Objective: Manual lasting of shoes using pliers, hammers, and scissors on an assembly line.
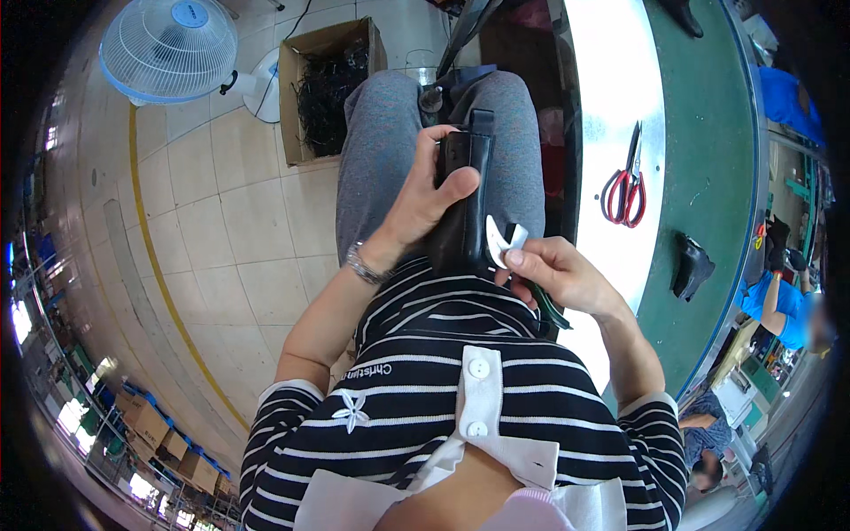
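Observation:
Across my lap lies a black leather shoe upper (462,226), long and shiny, with a strap-like tab at its far end. My left hand (434,190) grips it, the thumb on top and the fingers round its left side. Beside its right edge, my right hand (553,270) is closed on a small hand tool (497,243) with a pale, curved, pointed end. A dark green part (551,307), which looks like its handle, comes out below the palm. My fingers cover the tool's middle, so its exact kind is unclear.
Red-handled scissors (625,196) lie on the bright metal bench strip (615,88) at the right. Beyond runs a green belt (717,159) carrying black shoe pieces (693,265). Left stand a cardboard box (292,133) of black scraps and a fan (168,53). Other people sit far right.

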`<act>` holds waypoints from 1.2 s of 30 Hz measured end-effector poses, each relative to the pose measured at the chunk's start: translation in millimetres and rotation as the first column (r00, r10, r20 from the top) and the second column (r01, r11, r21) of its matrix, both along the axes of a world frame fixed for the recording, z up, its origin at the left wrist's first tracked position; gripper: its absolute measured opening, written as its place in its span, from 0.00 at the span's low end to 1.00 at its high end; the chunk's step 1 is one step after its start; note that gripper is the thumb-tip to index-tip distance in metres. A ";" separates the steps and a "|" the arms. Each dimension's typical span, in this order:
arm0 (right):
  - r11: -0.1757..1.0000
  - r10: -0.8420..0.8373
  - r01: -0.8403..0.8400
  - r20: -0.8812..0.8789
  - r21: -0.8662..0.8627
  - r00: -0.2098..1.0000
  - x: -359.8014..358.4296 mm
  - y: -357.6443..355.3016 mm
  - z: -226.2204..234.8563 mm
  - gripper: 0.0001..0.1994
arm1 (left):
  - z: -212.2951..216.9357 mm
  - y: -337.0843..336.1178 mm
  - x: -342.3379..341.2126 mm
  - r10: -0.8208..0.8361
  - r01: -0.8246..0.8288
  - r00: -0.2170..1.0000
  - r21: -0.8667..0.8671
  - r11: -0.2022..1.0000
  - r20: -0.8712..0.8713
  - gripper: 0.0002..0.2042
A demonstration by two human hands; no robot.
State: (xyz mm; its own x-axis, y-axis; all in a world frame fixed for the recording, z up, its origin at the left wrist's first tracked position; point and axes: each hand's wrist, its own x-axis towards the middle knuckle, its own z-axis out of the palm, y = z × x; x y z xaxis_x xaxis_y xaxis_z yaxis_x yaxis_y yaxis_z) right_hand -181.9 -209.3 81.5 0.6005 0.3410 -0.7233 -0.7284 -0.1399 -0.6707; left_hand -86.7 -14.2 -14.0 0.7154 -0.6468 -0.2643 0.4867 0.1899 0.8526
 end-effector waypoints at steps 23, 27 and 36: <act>0.500 0.046 0.233 0.295 -0.834 0.955 26.6 -89.3 -56.1 0.18 | -48.2 2.0 14.5 -0.048 0.004 0.932 -0.122 0.992 -0.360 0.38; 0.076 0.249 0.206 0.219 -0.976 0.944 10.3 -135.7 -96.2 0.19 | -65.2 -5.3 23.6 -0.154 0.100 0.947 -0.197 0.975 -0.282 0.41; 0.822 0.299 0.232 0.739 -0.521 0.603 -10.2 -66.0 -78.8 0.50 | -32.1 -32.0 41.7 -0.322 0.062 0.806 -0.471 0.880 -0.497 0.38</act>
State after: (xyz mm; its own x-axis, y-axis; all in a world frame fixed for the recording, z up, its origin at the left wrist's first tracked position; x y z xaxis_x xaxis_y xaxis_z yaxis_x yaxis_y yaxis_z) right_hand -192.1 -275.4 2.7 0.9932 0.1084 -0.0422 0.0399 -0.6582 -0.7518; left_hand -45.0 -46.3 -46.2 0.3808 -0.8920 -0.2436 0.9061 0.3076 0.2904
